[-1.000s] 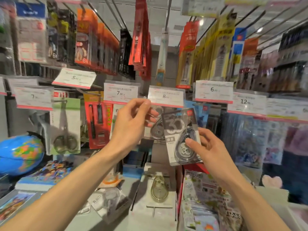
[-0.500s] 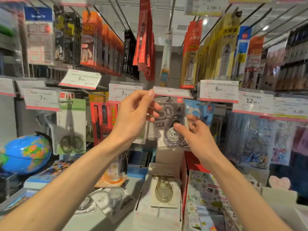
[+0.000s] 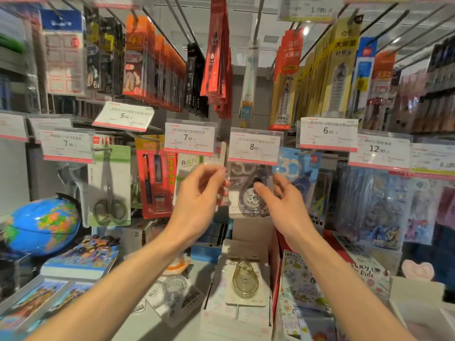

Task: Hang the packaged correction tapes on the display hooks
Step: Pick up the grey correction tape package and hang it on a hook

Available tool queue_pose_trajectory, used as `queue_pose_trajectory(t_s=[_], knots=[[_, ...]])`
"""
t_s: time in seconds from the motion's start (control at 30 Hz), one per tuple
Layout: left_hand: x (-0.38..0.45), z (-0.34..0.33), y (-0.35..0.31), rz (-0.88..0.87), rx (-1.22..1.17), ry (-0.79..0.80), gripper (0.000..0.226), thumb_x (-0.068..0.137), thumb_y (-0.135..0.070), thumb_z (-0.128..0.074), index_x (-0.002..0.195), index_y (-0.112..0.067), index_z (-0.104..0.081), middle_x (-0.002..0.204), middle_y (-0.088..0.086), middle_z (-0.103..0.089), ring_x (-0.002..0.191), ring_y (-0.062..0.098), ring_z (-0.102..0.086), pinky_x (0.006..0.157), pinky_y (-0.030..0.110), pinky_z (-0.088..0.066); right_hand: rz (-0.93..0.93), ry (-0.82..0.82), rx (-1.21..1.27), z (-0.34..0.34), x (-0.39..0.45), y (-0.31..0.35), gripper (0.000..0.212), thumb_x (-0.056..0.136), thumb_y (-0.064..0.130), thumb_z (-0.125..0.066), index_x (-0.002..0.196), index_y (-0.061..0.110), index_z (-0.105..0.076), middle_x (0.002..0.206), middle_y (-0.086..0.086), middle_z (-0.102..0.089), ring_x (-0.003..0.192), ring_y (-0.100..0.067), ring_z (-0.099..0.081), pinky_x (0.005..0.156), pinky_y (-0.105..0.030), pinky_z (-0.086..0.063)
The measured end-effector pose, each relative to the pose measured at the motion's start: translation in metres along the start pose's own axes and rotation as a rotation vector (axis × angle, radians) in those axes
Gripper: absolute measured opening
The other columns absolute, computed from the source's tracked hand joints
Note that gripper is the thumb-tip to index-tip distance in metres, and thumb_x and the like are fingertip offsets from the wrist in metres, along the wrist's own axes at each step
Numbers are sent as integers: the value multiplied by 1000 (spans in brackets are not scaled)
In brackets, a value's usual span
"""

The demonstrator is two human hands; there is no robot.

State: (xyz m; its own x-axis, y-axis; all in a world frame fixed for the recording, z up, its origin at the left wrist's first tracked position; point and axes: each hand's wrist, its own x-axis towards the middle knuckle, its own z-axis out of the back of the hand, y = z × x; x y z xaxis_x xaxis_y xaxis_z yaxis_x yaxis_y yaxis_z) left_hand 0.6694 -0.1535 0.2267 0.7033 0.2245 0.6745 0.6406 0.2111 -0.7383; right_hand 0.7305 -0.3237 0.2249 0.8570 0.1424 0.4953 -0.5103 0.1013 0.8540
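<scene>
Under the price tag [image 3: 254, 146], both hands at the correction tape [image 3: 248, 193].

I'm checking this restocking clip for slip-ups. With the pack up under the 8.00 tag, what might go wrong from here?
1. The 8.00 price tag hides the top of the grey correction tape pack, so it may not be fully on the hook and could drop.
2. The right hand has only fingertips on the pack, and the left hand is open beside it; letting go carelessly might knock it onto the boxed tapes below.
</scene>
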Motion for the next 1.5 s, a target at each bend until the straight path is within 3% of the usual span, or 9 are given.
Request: queue_pose_trajectory(t_s=[0.17,0.33,0.47,0.73,0.93,1.03,1.13,1.23,1.5], knots=[[-9,-14,40,-7,219,-17,28,100,-29,-56,125,-38,-51,124,-13,-58,106,-7,-56,80,3,-43,16,-31,-68,-5,0,0,36,96,37,-64,129,34,-51,111,33,-55,111,4,-54,88,-14,-42],[-3,-22,41,-60,230,14,41,100,-23,-56,138,-37,-47,106,-7,-64,77,9,-59,70,9,-45,138,-61,-290,-3,-13,-3,71,98,45,-57,158,30,-21,158,14,-33,144,-5,-31,113,-25,-28],[3,-23,48,-109,340,14,48,102,-22,-54,145,-38,-41,136,-20,-52,96,-18,-53,79,-2,-39,276,-50,-523,-1,-27,-12,69,101,44,-51,158,32,-15,161,12,-26,144,-2,-26,109,-19,-21],[14,-22,57,-98,563,68,59,101,-20,-47,152,-42,-26,129,-5,-61,99,18,-59,92,45,-52,253,-27,-592,-9,-16,-23,46,101,33,-52,142,21,-36,139,-3,-47,126,-21,-49,89,-32,-40],[5,-9,60,-90,595,116,57,103,-26,-47,154,-40,-25,117,-2,-57,97,7,-56,94,33,-48,243,0,-551,-11,-16,-28,54,101,34,-54,148,21,-30,150,-1,-42,132,-13,-40,93,-24,-34],[-3,6,66,-111,578,173,56,103,-26,-48,154,-38,-28,129,-6,-54,104,7,-57,98,27,-42,201,0,-531,-18,-19,-31,70,97,42,-55,155,26,-19,158,3,-36,140,-16,-42,112,-40,-40],[-8,25,79,-112,560,207,54,102,-25,-50,152,-34,-33,142,-10,-50,121,5,-51,105,34,-44,96,-19,-564,-27,-27,-33,76,95,46,-58,156,31,-15,149,5,-46,111,-12,-63,100,-45,-50],[-13,52,94,-116,532,269,53,101,-24,-52,150,-35,-36,133,-11,-54,103,6,-57,97,34,-48,23,-49,-626,-41,-39,-35,74,95,42,-60,157,31,-19,143,5,-50,90,2,-59,88,-34,-48],[-1,163,144,-86,655,414,46,96,-20,-55,139,-32,-46,116,-9,-60,102,11,-59,93,35,-46,-131,-101,-719,-120,-54,-49,61,94,37,-64,148,25,-40,139,-1,-55,103,-15,-63,95,-32,-46]])
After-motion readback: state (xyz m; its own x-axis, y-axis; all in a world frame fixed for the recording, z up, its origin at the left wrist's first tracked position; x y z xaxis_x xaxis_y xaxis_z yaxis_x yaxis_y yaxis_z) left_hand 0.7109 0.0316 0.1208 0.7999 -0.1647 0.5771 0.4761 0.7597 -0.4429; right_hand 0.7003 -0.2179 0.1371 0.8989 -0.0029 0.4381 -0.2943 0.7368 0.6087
